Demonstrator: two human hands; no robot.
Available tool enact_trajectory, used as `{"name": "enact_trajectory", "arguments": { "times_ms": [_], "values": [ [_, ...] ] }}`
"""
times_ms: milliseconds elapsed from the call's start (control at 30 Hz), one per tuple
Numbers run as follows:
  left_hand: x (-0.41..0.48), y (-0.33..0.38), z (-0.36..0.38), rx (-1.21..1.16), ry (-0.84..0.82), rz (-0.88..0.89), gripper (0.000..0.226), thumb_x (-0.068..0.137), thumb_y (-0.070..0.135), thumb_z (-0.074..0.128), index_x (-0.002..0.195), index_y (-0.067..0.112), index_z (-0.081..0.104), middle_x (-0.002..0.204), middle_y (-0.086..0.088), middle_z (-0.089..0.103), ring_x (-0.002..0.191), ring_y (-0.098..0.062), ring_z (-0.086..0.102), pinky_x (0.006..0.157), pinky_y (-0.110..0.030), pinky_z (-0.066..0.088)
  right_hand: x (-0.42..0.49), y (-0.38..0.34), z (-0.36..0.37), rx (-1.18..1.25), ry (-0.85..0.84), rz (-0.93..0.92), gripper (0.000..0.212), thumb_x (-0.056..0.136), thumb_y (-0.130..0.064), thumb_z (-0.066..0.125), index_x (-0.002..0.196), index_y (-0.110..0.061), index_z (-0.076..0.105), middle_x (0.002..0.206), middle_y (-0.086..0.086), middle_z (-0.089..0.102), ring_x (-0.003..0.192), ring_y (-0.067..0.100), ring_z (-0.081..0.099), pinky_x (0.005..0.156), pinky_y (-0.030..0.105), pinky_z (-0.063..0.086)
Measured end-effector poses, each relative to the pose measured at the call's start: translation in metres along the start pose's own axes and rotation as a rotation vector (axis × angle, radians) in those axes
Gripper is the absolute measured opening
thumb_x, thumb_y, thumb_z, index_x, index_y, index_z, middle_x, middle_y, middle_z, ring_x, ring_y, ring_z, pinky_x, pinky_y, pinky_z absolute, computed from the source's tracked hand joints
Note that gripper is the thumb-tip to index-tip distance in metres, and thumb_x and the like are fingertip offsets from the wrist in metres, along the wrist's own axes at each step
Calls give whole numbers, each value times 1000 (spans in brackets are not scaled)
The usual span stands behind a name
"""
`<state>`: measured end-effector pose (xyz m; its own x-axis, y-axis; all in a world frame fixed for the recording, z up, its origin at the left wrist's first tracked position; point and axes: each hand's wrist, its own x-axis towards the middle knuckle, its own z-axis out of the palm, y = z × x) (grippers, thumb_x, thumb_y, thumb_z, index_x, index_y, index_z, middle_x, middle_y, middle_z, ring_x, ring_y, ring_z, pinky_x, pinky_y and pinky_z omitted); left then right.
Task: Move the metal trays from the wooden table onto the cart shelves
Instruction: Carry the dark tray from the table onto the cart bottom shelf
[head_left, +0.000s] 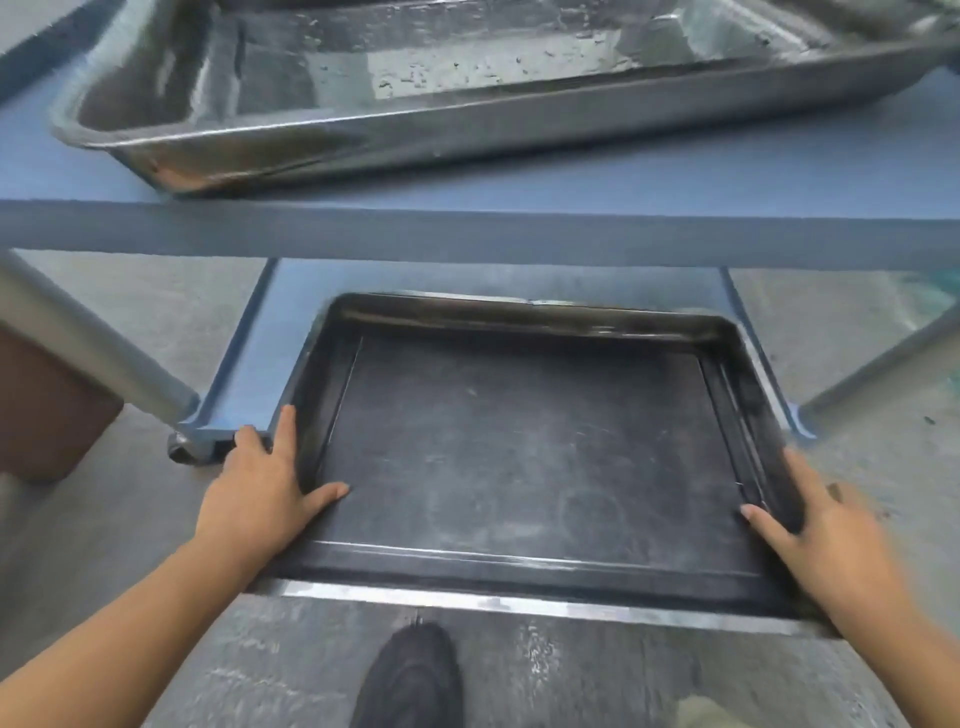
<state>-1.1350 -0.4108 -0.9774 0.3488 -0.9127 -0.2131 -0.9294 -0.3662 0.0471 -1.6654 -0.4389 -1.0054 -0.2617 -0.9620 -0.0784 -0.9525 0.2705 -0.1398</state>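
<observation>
Both hands, left (260, 486) and right (826, 535), grip the dark tray's (519, 467) short sides, thumbs inside, its far end over the lower shelf (291, 291).

One tray (519, 447) lies on the cart's lower shelf (260, 353), another tray (415, 104) on the top shelf (779, 171) above it.

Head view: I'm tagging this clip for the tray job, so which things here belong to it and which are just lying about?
Part of the job:
- dark tray, held at its sides by the left hand and right hand, over the cart's lower shelf
- shiny tray on the cart's upper shelf

Just lying about:
- brown box on the floor
- black shoe
</observation>
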Motion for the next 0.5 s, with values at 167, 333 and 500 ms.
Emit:
{"name": "enact_trajectory", "arguments": {
  "times_ms": [167, 333, 500],
  "values": [
    [16, -6, 11, -27, 12, -19, 115, 68, 75, 66, 154, 24, 11, 110, -16, 38, 93, -39, 54, 70, -49, 53, 14, -10, 15, 3, -2, -10, 84, 81, -57, 66, 150, -35, 24, 100, 19, 54, 75, 37, 56, 60, 40, 47],
    [26, -9, 17, -32, -1, -36, 115, 68, 75, 66, 154, 21, 13, 111, -17, 37, 93, -40, 55, 71, -51, 53, 26, -24, 20, -19, 19, -58, 82, 83, -55, 65, 150, -36, 21, 107, 23, 57, 86, 41, 60, 66, 44, 53],
    [36, -2, 21, -61, -3, -33, 112, 68, 71, 70, 152, 19, 15, 107, -18, 37, 87, -39, 55, 70, -50, 56, 37, -29, 26, -3, 19, -76, 80, 86, -52, 64, 151, -33, 21, 100, 19, 58, 78, 37, 59, 61, 42, 54]
  ]
}}
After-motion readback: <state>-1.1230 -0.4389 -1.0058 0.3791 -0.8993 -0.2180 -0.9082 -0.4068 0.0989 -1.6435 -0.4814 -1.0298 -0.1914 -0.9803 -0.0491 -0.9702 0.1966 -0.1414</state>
